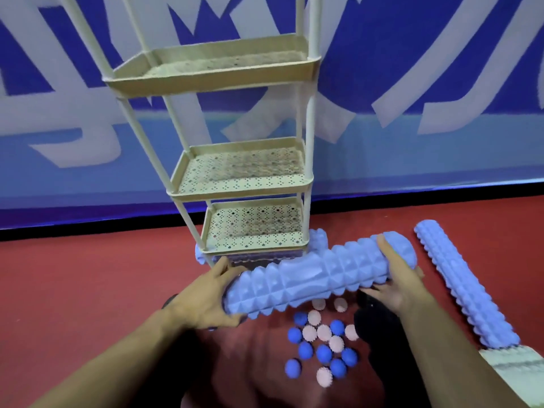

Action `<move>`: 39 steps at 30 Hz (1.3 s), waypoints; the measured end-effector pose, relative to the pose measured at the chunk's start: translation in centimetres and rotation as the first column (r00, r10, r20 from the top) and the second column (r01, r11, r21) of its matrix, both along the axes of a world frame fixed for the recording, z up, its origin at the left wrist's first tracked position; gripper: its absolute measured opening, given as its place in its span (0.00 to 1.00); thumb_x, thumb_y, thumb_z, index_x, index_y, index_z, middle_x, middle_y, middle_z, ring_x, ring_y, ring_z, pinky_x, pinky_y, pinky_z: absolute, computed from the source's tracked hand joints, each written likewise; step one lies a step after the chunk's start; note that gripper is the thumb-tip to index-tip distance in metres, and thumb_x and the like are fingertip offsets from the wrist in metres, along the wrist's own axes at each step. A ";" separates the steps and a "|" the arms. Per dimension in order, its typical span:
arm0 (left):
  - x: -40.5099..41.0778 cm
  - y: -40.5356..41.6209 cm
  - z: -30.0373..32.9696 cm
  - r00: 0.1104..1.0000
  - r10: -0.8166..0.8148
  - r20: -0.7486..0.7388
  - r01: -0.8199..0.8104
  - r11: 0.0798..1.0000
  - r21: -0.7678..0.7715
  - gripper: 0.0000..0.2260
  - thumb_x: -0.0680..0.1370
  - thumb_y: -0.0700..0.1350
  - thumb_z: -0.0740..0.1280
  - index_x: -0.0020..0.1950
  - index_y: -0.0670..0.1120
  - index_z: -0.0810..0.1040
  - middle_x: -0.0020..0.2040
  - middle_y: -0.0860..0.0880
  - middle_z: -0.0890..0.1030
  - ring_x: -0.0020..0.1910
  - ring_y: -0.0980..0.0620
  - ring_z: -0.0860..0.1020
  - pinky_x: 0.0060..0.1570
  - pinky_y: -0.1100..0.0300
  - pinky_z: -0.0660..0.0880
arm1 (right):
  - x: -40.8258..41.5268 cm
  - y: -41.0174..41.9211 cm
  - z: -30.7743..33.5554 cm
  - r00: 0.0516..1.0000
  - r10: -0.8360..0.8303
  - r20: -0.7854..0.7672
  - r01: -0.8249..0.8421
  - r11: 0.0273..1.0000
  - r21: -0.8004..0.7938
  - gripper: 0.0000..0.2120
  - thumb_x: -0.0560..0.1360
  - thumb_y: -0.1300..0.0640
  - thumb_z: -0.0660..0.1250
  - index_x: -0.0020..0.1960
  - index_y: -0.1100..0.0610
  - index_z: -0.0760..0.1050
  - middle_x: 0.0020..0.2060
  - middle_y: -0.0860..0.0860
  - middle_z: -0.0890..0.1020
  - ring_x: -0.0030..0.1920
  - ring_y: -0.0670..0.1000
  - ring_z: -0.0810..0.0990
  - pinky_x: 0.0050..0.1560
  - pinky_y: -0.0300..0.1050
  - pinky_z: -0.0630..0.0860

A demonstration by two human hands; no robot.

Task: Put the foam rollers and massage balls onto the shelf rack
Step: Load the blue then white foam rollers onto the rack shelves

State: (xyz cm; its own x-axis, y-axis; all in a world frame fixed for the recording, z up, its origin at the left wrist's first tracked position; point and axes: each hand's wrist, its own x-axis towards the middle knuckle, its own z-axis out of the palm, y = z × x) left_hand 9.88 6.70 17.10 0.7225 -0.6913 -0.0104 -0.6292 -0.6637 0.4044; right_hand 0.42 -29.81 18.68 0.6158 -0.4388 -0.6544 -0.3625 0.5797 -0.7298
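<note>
Roller [318,278] held level above floor [88,290], just before rack [244,178] | left hand [203,301] cups one end, fingers curled | right hand [397,281] wraps the other | balls [321,346] on floor beneath (blue and pink) | second roller [462,287] lies at right | third roller [319,241] under the bottom tier.

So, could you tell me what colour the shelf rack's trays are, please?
Cream, with a perforated diamond pattern on the shelf rack, clearest in the head view.
</note>
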 end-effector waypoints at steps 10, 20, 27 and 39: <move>3.6 3.4 -4.1 0.970 0.241 0.028 -0.230 0.950 -0.210 0.33 0.75 0.59 0.73 0.76 0.47 0.70 0.72 0.52 0.72 0.70 0.52 0.71 0.71 0.56 0.67 | 2.2 3.4 -2.7 0.991 -0.129 0.017 0.128 0.991 0.037 0.45 0.47 0.34 0.82 0.57 0.58 0.77 0.39 0.54 0.81 0.41 0.56 0.81 0.47 0.56 0.83; 5.6 4.4 -5.6 0.600 0.538 -0.593 -0.799 0.450 -0.400 0.40 0.74 0.48 0.77 0.80 0.47 0.59 0.76 0.49 0.64 0.65 0.54 0.70 0.65 0.53 0.70 | 5.3 7.3 -3.1 0.867 -0.492 0.083 0.494 0.869 -0.006 0.44 0.59 0.38 0.81 0.68 0.54 0.72 0.55 0.54 0.85 0.47 0.56 0.88 0.38 0.56 0.84; 8.8 5.8 -5.7 0.600 0.484 -0.637 -0.795 0.447 -0.409 0.51 0.69 0.54 0.80 0.82 0.48 0.52 0.80 0.49 0.59 0.74 0.51 0.66 0.72 0.50 0.67 | 7.5 9.0 -2.6 0.767 -0.638 0.065 0.638 0.769 0.025 0.46 0.60 0.39 0.81 0.68 0.54 0.61 0.57 0.55 0.80 0.44 0.55 0.88 0.39 0.60 0.85; 14.9 5.5 -5.5 0.690 0.317 -0.651 -0.696 0.540 -0.474 0.47 0.64 0.53 0.84 0.77 0.57 0.63 0.72 0.59 0.71 0.62 0.71 0.72 0.66 0.55 0.69 | 10.9 11.7 -5.0 0.809 -0.584 0.056 0.582 0.811 0.055 0.43 0.63 0.42 0.82 0.68 0.53 0.62 0.56 0.54 0.82 0.46 0.56 0.88 0.42 0.62 0.84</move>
